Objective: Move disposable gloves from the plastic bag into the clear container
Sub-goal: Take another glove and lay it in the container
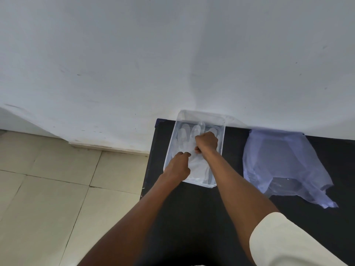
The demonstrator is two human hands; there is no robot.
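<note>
Disposable gloves (pixel 197 166), pale and see-through, lie flat inside the clear container (pixel 222 135), which sits right of the frame's centre on a black table (pixel 192 208). The glove fingers point toward the upper edge of the frame, and the cuff end reaches down toward the container's lower rim. How many gloves are stacked there cannot be told, since the layers blur into one another.

Both hands are down inside the container. The left hand (pixel 179 166) comes in over the lower left rim with its fingers curled, the thumb and forefinger pinched together on the glove material near the middle. The right hand (pixel 207 142) sits slightly higher in the frame, closed into a loose fist pressing on the gloves near the base of the glove fingers; whether it grips material or only presses on it cannot be told. The two hands are near each other but not touching.

To the right, just beside the container, the plastic bag (pixel 284 162) lies crumpled and spread flat on the table, bluish and translucent. A cream sleeve (pixel 288 242) covers the right upper arm in the lower right corner. A white wall (pixel 134 54) fills the upper half, and beige floor tiles (pixel 48 189) show at lower left.
</note>
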